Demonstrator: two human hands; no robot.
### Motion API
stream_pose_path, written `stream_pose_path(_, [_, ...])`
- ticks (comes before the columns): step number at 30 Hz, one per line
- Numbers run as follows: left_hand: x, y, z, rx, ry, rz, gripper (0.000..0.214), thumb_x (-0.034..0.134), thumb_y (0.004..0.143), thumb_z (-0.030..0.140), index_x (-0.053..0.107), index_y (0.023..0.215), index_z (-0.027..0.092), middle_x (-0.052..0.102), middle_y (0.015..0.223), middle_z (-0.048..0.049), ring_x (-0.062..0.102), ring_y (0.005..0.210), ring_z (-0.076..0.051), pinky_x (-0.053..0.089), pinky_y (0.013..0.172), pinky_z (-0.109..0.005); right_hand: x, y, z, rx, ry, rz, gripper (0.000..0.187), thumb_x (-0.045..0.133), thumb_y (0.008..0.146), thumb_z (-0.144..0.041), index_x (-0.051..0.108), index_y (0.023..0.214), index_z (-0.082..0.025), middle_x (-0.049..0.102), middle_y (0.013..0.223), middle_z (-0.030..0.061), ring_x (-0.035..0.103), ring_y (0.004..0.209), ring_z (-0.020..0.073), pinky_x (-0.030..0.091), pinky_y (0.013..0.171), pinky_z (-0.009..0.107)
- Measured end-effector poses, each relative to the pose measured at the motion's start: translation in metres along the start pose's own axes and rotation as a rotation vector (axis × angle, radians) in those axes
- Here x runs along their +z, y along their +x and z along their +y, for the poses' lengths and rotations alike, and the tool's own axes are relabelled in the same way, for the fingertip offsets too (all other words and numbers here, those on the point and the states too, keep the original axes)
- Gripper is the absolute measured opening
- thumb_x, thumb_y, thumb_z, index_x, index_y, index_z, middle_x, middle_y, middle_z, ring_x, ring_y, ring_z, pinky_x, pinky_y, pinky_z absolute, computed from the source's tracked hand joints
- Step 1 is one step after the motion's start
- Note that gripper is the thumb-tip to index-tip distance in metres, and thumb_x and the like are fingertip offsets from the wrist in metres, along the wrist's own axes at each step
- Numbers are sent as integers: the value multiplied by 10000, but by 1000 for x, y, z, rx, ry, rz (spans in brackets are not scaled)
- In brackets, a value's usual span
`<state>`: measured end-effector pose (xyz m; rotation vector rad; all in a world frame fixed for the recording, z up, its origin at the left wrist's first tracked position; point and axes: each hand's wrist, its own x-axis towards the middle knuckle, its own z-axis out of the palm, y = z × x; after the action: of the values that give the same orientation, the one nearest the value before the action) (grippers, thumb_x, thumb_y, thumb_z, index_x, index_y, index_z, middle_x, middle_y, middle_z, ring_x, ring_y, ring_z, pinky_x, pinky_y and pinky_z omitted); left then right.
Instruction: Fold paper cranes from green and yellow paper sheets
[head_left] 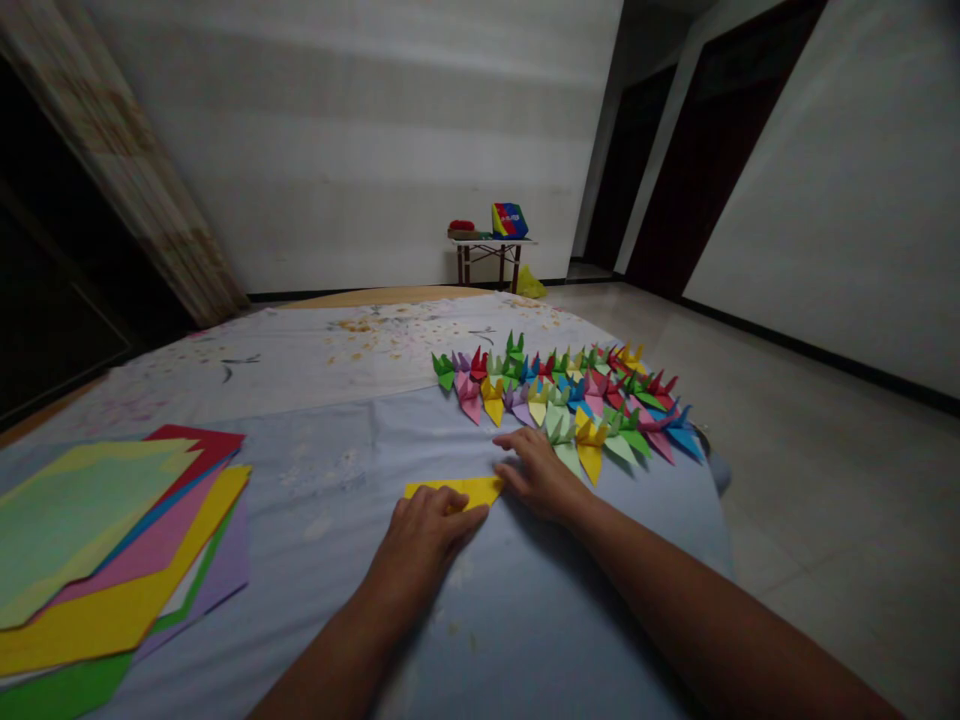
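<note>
A folded piece of yellow paper (480, 489) lies on the cloth in front of me, its long edge facing away. My left hand (435, 515) rests over its left and near part, fingers laid flat on it and hiding some of it. At the paper's right corner is my right hand (536, 472), thumb side touching or very close to that corner, fingers apart and stretched forward. Just beyond my right hand stand several rows of folded paper cranes (590, 440) in many colours.
On the left lies a fanned stack of coloured paper sheets (97, 520). A flowered tablecloth (315, 560) covers the round table. Against the far wall, a small table (487, 243) carries a colourful box (510, 220); a yellow bag (530, 284) sits on the floor beside it.
</note>
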<state>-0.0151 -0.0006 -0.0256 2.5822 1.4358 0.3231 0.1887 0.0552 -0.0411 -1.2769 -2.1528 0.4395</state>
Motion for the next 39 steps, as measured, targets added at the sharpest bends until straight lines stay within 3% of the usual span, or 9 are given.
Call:
stream_pose_path(3, [-4,-2,5,3,57,-32,327,505,872,296,536,1172,421,577,1116,-23,481,1012,-222,364,839,-382,1,-1,-12,12,-18,-100,415,645,751,-246,522,1140,-175,508,1044,95,429,1016,233,382,897,375])
stream_pose_path(6, [-8,-6,10,15,90,-65,369,488,870,253,508,1214,388,564,1183,-34,474,1051,-235,358,861,-401,1,-1,-16,41,-34,-155,377,639,760,-247,541,1116,-172,515,1025,95,429,997,233,384,879,374])
stream_pose_path(22, [-36,-24,29,-53,155,-229,337,395,865,194,619,1104,269,609,1169,-89,540,1039,-286,389,836,-454,-9,4,-6,71,33,-211,250,611,770,-151,594,1020,-164,531,1003,83,470,975,200,379,886,331])
stream_pose_path(31, [-25,-17,25,-51,106,-83,232,410,877,279,631,854,211,616,899,-54,535,874,-223,388,789,-389,-9,4,-12,-58,-55,-185,212,551,835,-292,616,995,-169,568,896,72,476,892,188,379,805,302])
stream_pose_path(39, [-11,-12,25,-116,107,50,193,490,841,346,576,927,196,593,955,-67,522,893,-232,395,809,-384,-6,9,-22,-52,-115,-186,117,587,785,-270,598,826,-160,574,844,63,476,852,183,364,758,301])
